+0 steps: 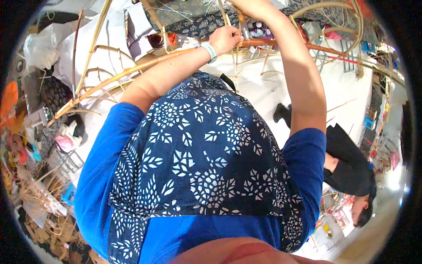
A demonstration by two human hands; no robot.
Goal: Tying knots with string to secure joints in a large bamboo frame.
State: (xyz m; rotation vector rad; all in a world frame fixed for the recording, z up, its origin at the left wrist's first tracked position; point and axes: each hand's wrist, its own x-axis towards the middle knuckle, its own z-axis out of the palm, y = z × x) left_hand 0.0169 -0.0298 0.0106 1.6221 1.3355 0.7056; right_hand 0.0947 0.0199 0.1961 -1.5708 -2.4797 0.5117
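My left hand (225, 39), with a pale blue watch band (209, 52) at its wrist, is closed at the middle of a bamboo frame. Its fingertips pinch around a thin upright bamboo strip (238, 55), where this crosses the long bamboo pole (118, 75). The pole runs from the left across in front of me. My right hand (246, 3) reaches past the pole to the top edge, which cuts it off, so its fingers are hidden. Bent bamboo loops (361, 26) form the frame's right end, and thin upright strips (93, 46) rise at its left.
Beyond the frame, a dark patterned cloth (193, 28) bears small items. White sheeting (59, 37) lies at the left, above piles of scraps (39, 229). A person in black (349, 160) is at the right. A blue stool (69, 194) stands at lower left.
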